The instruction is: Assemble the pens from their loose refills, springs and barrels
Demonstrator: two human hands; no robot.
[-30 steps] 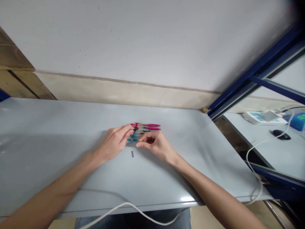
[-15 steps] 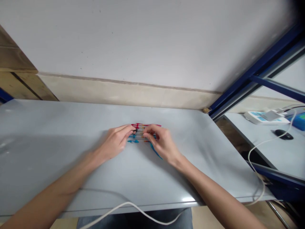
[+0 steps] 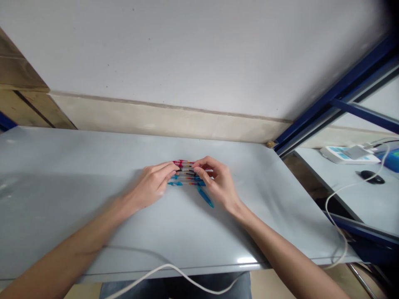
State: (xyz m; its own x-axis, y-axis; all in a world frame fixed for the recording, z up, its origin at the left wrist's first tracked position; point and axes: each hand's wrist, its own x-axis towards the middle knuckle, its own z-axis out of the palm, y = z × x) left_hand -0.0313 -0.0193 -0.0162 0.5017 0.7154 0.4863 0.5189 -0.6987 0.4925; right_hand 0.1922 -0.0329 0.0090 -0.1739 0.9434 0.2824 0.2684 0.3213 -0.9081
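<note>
Several clear-barrelled pens lie side by side on the grey table (image 3: 77, 236), between my two hands. The red pen (image 3: 181, 163) is at the far side, and a blue pen (image 3: 175, 183) lies at the near side. My left hand (image 3: 154, 179) is closed, its fingertips pinching the black end of a pen (image 3: 178, 170) in the middle of the row. My right hand (image 3: 215, 176) pinches at the right part of the same pen; its fingers partly hide the row. Below it, a blue pen cap (image 3: 205, 197) lies slanted on the table.
A white cable (image 3: 168, 265) hangs across the front edge, and another white cable (image 3: 327, 203) runs at the right. On a side table stand a white power strip (image 3: 349, 155) and a black mouse (image 3: 372, 177). A blue metal frame (image 3: 311, 106) divides the two tables.
My right hand has shifted slightly to the right along the pens, uncovering more of the barrels and the slanted blue cap. My left hand stays nearly where it was.
</note>
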